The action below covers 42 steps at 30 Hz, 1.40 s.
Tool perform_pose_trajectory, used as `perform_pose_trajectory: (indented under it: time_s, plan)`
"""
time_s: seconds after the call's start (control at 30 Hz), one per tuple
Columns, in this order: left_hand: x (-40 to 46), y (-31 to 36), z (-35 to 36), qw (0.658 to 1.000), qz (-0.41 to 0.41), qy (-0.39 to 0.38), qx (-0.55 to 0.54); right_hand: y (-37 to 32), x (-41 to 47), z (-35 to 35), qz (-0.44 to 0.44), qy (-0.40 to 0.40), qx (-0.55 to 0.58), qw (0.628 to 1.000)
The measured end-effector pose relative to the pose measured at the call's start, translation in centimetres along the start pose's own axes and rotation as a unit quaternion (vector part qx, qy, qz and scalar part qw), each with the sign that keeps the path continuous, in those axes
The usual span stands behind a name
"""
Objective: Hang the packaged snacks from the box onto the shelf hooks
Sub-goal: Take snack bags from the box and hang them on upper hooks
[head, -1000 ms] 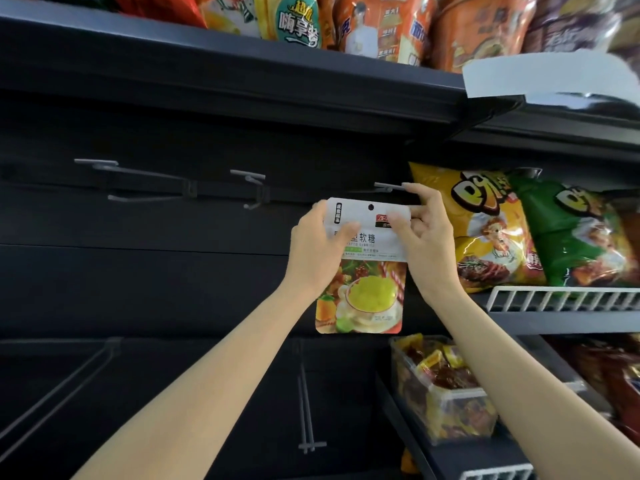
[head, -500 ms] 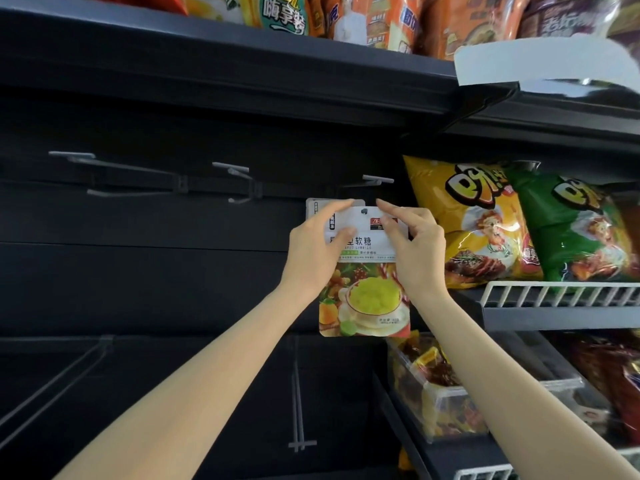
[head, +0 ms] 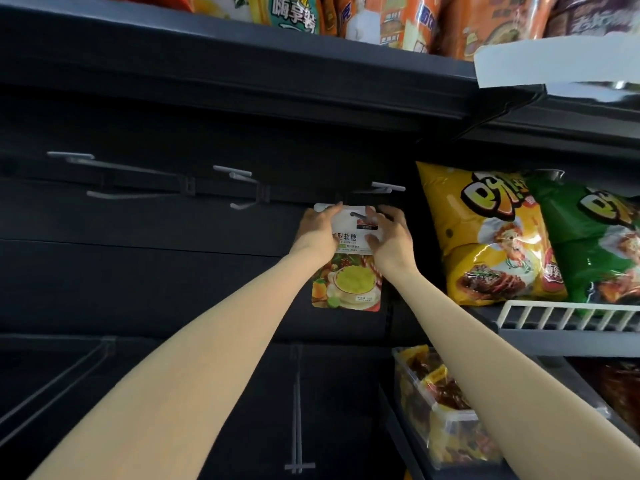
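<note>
Both hands are pinching the snack packet's white header, left hand and right hand flanking the snack packet, steadying its hang hole against the rightmost shelf hook; whether it is threaded is unclear.

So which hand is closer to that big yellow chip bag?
The right hand, which grips the candy pouch's right edge, just left of the yellow chip bag. The left hand holds the pouch's far side, farther away.
</note>
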<state>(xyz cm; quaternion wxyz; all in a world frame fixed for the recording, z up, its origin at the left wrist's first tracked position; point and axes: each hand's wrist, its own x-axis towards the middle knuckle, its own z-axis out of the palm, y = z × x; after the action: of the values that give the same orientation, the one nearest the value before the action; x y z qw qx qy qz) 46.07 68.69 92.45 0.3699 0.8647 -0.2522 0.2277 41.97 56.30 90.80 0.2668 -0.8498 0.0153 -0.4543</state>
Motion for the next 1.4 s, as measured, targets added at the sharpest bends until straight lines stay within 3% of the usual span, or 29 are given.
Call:
perform_pose_trajectory:
  time_s: [0.13, 0.27, 0.47, 0.57, 0.63, 0.77, 0.9, 1.17, 1.4]
  plan:
    - [2.0, -0.2, 0.7, 0.998, -0.039, -0.035, 0.022, 0.0, 2.0, 1.4, 0.034, -0.092, -0.071, 0.993]
    - [2.7, -0.7, 0.9, 0.999, -0.038, -0.032, 0.012, -0.1, 2.6, 2.0, 0.041, -0.128, -0.078, 0.988]
    - [0.7, -0.3, 0.8, 1.000, -0.027, 0.013, 0.004, -1.0, 0.5, 1.1, 0.026, -0.040, 0.000, 0.999]
    - [-1.9, -0.4, 0.1, 0.996, 0.000, 0.056, 0.063, -1.8, -2.2, 0.4, 0.004, 0.014, 0.044, 0.999]
    - [-3.7, -0.6, -0.6, 0.992, -0.002, 0.067, 0.106, -2.6, -3.7, 0.4, 0.001, 0.002, 0.060, 0.998]
    - [-7.8, -1.8, -2.1, 0.986, 0.022, 0.101, 0.128, -4.6, -6.4, 0.9, -0.024, -0.054, 0.116, 0.991]
    - [-12.5, -4.4, -4.8, 0.976, -0.006, 0.167, 0.141, -7.7, -9.5, 2.3, -0.086, -0.099, 0.166, 0.977]
    - [-25.8, -15.3, -14.2, 0.959, -0.142, 0.216, 0.120, -18.7, -19.5, 10.9, -0.126, -0.248, 0.197, 0.940]
    - [-39.5, -29.2, -27.2, 0.911, -0.299, 0.218, 0.180, -34.2, -30.9, 23.1, -0.123, -0.408, 0.231, 0.875]
